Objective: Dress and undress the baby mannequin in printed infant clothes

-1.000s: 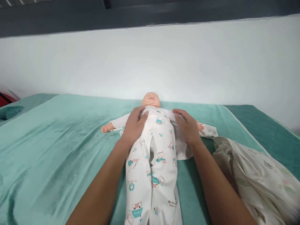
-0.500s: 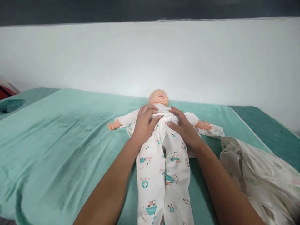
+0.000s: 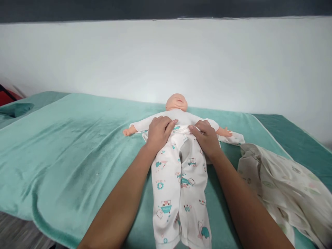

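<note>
A baby doll (image 3: 176,102) lies on its back with its head toward the wall and its arms spread. It wears a plain white long-sleeved top (image 3: 178,115). White printed baby pants (image 3: 167,173) cover its lower body and legs, with an opening at the crotch. My left hand (image 3: 161,131) is closed on the left side of the waistband, thumb pointing inward. At the right side of the waistband, my right hand (image 3: 206,136) also grips the pants with bent fingers. The fingertips of both hands are partly hidden. A printed garment (image 3: 234,138) lies partly beneath the doll, a sleeve showing at right.
A crumpled pale cloth with a leaf print (image 3: 282,183) lies at the right. The bed has a light green plush cover (image 3: 77,155) and a darker green strip (image 3: 293,138). Behind it rises a white wall (image 3: 166,62). Wooden floor (image 3: 18,230) shows at lower left.
My fingers, spread over the doll's belly before, are now curled at the waistband. The waistband sits lower and more of the white top shows. The pant hems have come into view.
</note>
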`<state>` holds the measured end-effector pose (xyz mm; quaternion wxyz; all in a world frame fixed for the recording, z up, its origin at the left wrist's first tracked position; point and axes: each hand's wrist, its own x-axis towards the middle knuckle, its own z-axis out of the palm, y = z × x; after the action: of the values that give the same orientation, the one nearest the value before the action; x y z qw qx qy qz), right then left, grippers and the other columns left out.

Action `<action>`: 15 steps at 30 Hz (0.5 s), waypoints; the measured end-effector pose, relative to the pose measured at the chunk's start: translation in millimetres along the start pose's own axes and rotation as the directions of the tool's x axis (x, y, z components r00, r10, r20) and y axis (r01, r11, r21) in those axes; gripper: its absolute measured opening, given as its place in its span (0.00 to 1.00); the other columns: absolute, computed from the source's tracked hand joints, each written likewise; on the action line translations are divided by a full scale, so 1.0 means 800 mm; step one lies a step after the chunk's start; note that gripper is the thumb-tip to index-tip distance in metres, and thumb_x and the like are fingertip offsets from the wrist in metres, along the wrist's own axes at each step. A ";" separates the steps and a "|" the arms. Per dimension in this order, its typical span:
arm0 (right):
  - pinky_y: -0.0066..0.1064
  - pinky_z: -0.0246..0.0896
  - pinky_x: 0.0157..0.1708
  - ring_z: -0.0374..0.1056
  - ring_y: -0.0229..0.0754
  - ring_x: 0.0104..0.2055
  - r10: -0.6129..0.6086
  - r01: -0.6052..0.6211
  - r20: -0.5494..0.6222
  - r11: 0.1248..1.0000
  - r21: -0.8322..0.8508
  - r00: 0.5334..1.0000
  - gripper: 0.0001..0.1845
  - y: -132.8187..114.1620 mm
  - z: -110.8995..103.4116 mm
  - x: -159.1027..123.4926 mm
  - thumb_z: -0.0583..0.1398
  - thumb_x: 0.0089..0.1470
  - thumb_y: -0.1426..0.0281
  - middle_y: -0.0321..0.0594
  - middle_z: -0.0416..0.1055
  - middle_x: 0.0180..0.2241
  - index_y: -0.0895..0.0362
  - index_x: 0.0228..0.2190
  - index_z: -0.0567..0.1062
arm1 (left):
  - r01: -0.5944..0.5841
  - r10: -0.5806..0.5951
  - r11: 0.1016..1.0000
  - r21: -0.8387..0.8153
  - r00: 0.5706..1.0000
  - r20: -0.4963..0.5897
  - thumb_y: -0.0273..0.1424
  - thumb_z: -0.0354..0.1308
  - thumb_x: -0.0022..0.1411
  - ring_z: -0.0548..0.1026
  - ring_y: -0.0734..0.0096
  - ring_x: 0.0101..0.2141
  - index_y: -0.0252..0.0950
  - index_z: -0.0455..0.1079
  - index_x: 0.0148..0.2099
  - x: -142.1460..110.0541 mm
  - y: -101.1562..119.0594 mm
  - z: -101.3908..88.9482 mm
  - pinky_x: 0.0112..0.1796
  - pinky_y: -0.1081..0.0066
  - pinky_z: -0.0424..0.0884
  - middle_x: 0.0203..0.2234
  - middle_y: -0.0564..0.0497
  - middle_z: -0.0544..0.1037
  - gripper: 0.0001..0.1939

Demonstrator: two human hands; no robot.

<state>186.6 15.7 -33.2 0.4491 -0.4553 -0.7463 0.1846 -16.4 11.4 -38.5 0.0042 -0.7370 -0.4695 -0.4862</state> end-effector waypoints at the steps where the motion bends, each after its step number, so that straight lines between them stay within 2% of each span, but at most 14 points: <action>1: 0.37 0.53 0.39 0.58 0.44 0.35 0.022 -0.022 0.013 1.000 0.006 1.000 0.24 0.001 -0.003 -0.004 0.57 0.61 0.56 0.35 0.61 0.23 0.53 0.18 0.61 | 0.035 -0.035 0.999 0.005 0.999 0.000 0.43 0.46 0.73 0.65 0.68 0.28 0.39 0.60 0.27 -0.005 -0.001 -0.003 0.37 0.65 0.58 0.21 0.54 0.67 0.22; 5: 0.33 0.46 0.30 0.50 0.38 0.27 0.194 -0.206 0.148 0.976 0.071 0.970 0.27 0.006 -0.020 -0.024 0.55 0.60 0.51 0.31 0.51 0.21 0.53 0.19 0.53 | 0.250 -0.249 0.968 -0.002 0.967 0.049 0.45 0.47 0.71 0.60 0.70 0.25 0.39 0.56 0.24 -0.035 -0.005 -0.023 0.33 0.66 0.55 0.18 0.55 0.61 0.25; 8: 0.31 0.46 0.29 0.50 0.36 0.28 0.243 -0.282 0.305 0.955 0.089 0.921 0.25 0.008 -0.037 -0.040 0.59 0.55 0.49 0.30 0.53 0.22 0.53 0.21 0.59 | 0.441 -0.412 0.892 -0.100 0.884 0.222 0.48 0.51 0.67 0.62 0.71 0.26 0.38 0.62 0.28 -0.061 -0.006 -0.048 0.31 0.69 0.56 0.21 0.56 0.65 0.21; 10: 0.29 0.51 0.31 0.56 0.38 0.31 0.236 -0.306 0.402 0.945 0.117 0.885 0.22 0.007 -0.046 -0.051 0.65 0.50 0.50 0.31 0.62 0.27 0.54 0.27 0.67 | 0.541 -0.446 0.820 -0.187 0.808 0.386 0.49 0.58 0.62 0.67 0.69 0.31 0.38 0.67 0.36 -0.075 -0.005 -0.066 0.33 0.70 0.61 0.28 0.55 0.71 0.19; 12: 0.29 0.53 0.32 0.59 0.39 0.33 0.238 -0.331 0.449 0.933 0.140 0.861 0.23 0.004 -0.051 -0.061 0.68 0.45 0.52 0.32 0.67 0.31 0.55 0.34 0.71 | 0.605 -0.430 0.757 -0.248 0.746 0.508 0.50 0.65 0.56 0.70 0.67 0.35 0.38 0.68 0.44 -0.083 -0.002 -0.080 0.35 0.70 0.64 0.36 0.54 0.73 0.23; 14: 0.29 0.51 0.31 0.58 0.39 0.31 0.264 -0.339 0.421 0.934 0.112 0.868 0.21 -0.002 -0.049 -0.070 0.68 0.45 0.53 0.31 0.65 0.28 0.55 0.31 0.71 | 0.623 -0.421 0.734 -0.271 0.730 0.538 0.49 0.67 0.53 0.70 0.67 0.36 0.38 0.67 0.45 -0.088 0.000 -0.086 0.35 0.71 0.64 0.37 0.53 0.72 0.25; 15: 0.29 0.49 0.30 0.56 0.38 0.30 0.274 -0.327 0.384 0.942 0.077 0.882 0.19 -0.005 -0.047 -0.074 0.66 0.47 0.53 0.30 0.63 0.26 0.55 0.28 0.70 | 0.608 -0.419 0.745 -0.273 0.746 0.518 0.47 0.67 0.52 0.69 0.68 0.35 0.38 0.67 0.42 -0.089 0.001 -0.086 0.35 0.71 0.64 0.35 0.54 0.71 0.23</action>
<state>226.4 -41.5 -40.5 0.2982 -0.4904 -0.7223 0.3857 -71.0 -69.9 -53.0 -0.3960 -0.6434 -0.5300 -0.3851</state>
